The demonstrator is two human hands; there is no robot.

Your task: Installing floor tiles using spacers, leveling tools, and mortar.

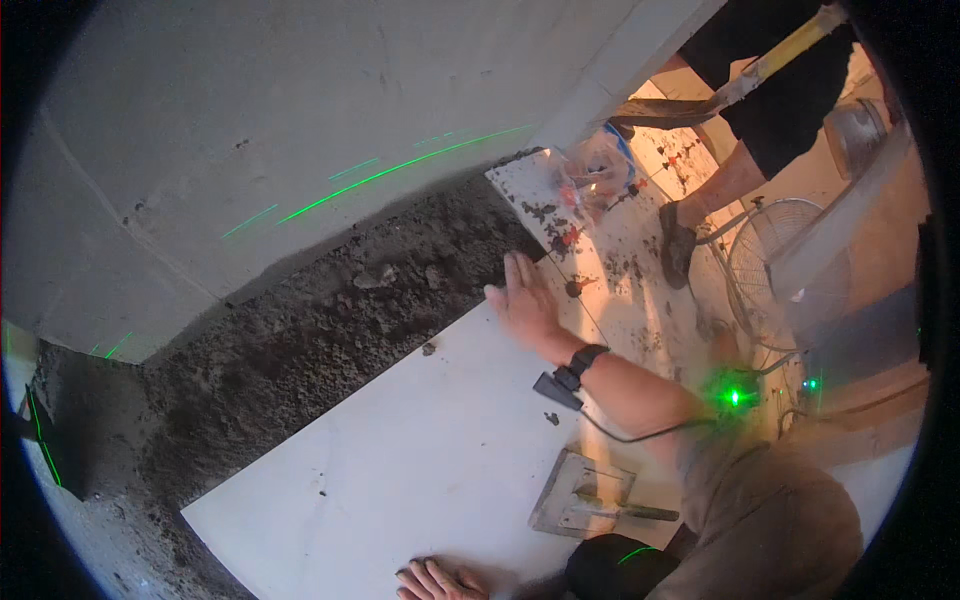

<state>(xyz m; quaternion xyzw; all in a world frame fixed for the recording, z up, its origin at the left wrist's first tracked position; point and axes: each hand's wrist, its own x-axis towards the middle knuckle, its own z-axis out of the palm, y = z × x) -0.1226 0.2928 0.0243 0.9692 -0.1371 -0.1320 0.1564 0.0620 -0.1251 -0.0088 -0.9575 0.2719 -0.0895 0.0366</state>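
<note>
A large white tile (390, 440) lies beside a bed of dark, crumbly mortar (330, 310) along the wall. My right hand (527, 310) rests at the tile's upper corner, fingers extended, near the joint with the laid tiles (630, 310). My left hand (440, 582) lies open on the tile at the lower edge. A notched-looking metal trowel (575, 490) rests to the right, below my right forearm. Red and black tile spacers (575, 287) stand in the joints.
A grey wall (300, 100) runs behind the mortar. At right are a plastic bag (590, 175), another person's leg (725, 185), a pole (770, 60), a fan (775, 250), a hose (735, 310) and a green-lit laser device (735, 397).
</note>
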